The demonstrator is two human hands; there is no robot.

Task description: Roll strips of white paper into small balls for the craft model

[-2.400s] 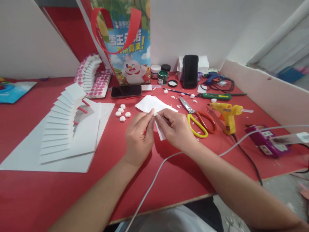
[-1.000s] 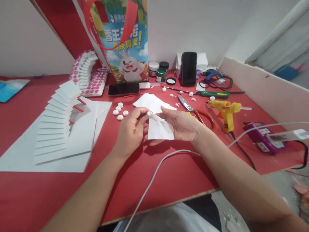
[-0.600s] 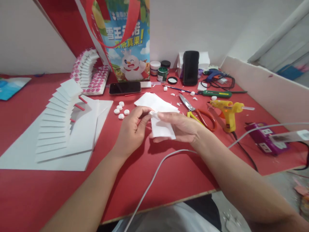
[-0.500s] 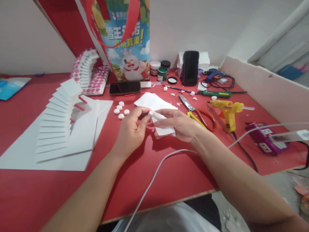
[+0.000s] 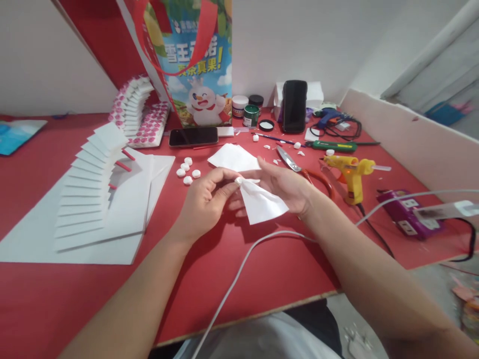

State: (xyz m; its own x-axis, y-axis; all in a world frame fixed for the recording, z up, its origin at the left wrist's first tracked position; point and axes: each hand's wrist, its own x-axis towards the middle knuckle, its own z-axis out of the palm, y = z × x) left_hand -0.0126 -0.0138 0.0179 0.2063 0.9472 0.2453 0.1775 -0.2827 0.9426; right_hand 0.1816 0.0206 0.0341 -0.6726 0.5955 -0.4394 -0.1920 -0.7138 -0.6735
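Between the thumb and forefinger of my left hand (image 5: 204, 197) is the small rolled end of a piece of white paper (image 5: 262, 202). Its loose part fans out to the right and hangs over the table. My right hand (image 5: 286, 184) is behind and beside the paper, thumb raised and fingers stretched out, some hidden by the sheet. Just beyond the hands lies a stack of white paper pieces (image 5: 235, 157). Several small white paper rolls (image 5: 187, 180) sit to the left of it.
Scissors (image 5: 290, 159), a yellow glue gun (image 5: 350, 172) and a green-handled tool (image 5: 333, 145) lie right. At left, fanned white sheets (image 5: 82, 194) rest on white boards (image 5: 127, 244). A white cable (image 5: 239, 279) crosses in front. Phones (image 5: 193, 136), paint jars (image 5: 250, 115) and a gift bag (image 5: 202, 65) stand behind.
My right hand's fingers have opened away from the paper, and the thumb has lifted. The paper's loose part has spread out to the right. My left hand keeps its pinch.
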